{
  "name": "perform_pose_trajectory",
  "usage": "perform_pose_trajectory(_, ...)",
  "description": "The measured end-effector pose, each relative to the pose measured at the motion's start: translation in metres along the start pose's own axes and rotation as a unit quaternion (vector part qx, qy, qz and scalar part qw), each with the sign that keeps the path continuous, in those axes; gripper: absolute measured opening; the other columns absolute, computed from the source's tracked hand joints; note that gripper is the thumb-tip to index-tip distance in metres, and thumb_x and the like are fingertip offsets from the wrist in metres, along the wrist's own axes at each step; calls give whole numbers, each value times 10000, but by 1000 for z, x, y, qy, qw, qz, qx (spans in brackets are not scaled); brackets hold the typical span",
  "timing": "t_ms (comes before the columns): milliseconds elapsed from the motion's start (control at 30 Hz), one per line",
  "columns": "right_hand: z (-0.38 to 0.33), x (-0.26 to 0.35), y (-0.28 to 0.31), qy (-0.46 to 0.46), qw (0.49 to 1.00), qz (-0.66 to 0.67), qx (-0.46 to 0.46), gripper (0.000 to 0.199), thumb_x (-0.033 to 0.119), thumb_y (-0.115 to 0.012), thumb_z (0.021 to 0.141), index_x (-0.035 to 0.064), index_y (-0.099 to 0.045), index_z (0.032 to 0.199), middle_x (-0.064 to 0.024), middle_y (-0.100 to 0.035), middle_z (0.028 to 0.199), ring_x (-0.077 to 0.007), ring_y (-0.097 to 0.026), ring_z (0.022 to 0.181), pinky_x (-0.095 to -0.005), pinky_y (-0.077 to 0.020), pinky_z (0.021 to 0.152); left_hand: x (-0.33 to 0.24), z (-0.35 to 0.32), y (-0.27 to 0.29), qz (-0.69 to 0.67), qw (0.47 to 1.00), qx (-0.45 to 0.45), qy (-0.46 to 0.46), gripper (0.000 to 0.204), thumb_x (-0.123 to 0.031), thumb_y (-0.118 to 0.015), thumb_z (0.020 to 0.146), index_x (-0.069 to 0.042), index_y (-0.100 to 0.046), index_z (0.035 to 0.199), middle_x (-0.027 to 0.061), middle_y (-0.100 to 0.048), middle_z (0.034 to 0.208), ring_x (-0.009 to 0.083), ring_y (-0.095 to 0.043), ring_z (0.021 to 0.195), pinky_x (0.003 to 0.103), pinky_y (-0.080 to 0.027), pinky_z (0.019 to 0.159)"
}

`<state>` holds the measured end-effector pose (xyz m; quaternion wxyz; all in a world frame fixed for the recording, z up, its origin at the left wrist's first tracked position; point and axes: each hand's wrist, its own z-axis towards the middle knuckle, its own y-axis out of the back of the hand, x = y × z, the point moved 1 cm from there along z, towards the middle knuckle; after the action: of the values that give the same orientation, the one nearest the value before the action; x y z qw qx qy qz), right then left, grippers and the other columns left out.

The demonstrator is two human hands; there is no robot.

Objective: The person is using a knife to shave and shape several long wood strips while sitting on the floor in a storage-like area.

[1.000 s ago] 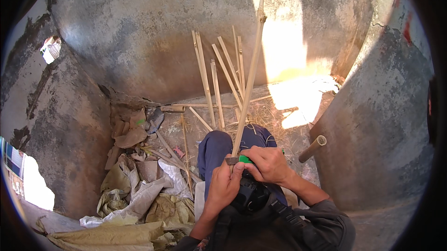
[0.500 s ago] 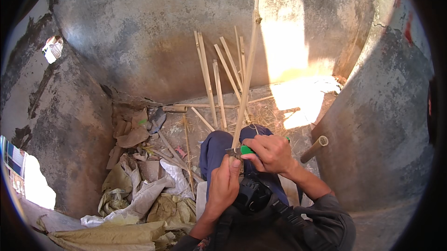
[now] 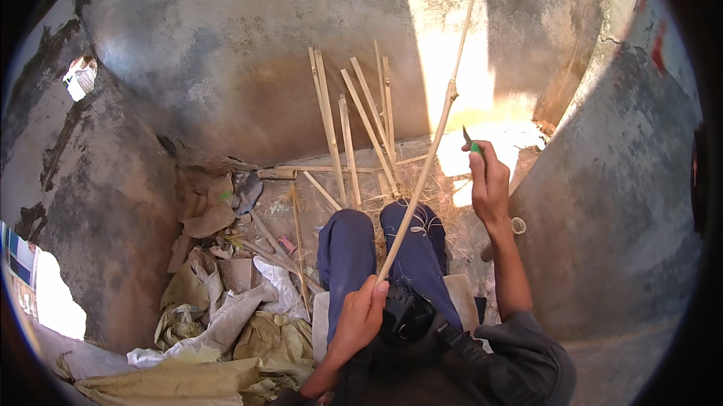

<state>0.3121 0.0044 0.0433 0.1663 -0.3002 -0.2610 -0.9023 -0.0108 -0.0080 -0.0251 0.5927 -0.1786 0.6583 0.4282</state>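
My left hand (image 3: 358,317) is closed round the near end of a long bamboo strip (image 3: 426,169), close to my waist. The strip slants up and away to the right across my thigh, with a knobby node partway along and its pale far tip in front of the sunlit wall. Out to the right, my right hand (image 3: 491,184) is raised and grips a knife (image 3: 475,148) by its green handle. The short dark blade points up and to the left, apart from the strip.
Several bamboo strips (image 3: 325,116) lean on the far wall (image 3: 248,90). Crumpled sacks (image 3: 218,323) and dry scraps (image 3: 207,221) lie at the left. A bamboo tube (image 3: 517,226) stands at the right, by the right wall (image 3: 602,255). Shavings litter the floor beyond my knees.
The knife was at the strip's near end beside my left hand; my right hand has carried it away, up and to the right. The strip now leans further right, and its tip has come into view.
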Motion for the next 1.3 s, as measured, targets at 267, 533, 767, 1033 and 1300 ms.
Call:
perform_pose_trajectory(267,-84,52,-34,211,957,44,193,252,298,-773,1012,63,-728,1092,-82,-700,862,-305,-720,696,-393,-554,611,-21,26,9,-55,998,-37,10,347,-301,-487,1201,13,-565,1079,186,-606,758,376,-646,660,463,-470,637)
perform_pose_trajectory(533,-90,65,-45,229,952,29,202,246,320,-774,999,90,-745,1082,-63,-699,867,-277,-731,701,-376,-559,596,-32,32,10,44,994,-82,-64,318,-281,-509,1187,27,-588,1175,287,-665,839,552,-674,833,559,-477,667)
perform_pose_trajectory(767,-84,67,-42,245,952,-12,185,240,347,-759,1004,109,-747,1034,-55,-659,813,-261,-705,649,-377,-548,577,-36,32,7,96,986,-112,-74,288,-259,-522,1179,18,-580,1129,304,-658,809,567,-661,805,592,-459,630)
perform_pose_trajectory(1033,-65,45,-39,192,975,-66,95,254,331,-721,1059,78,-744,1066,-81,-701,785,-283,-714,643,-382,-532,570,-37,27,9,156,982,-101,-33,286,-257,-506,1185,-16,-546,1037,285,-632,745,556,-645,730,598,-438,601)
perform_pose_trajectory(1300,-28,-1,-12,41,997,-39,48,252,261,-657,1105,12,-703,1104,-158,-723,803,-336,-734,684,-421,-535,596,-4,5,2,116,991,-66,-20,310,-260,-493,1193,-20,-565,1011,215,-602,703,446,-638,668,511,-456,597)
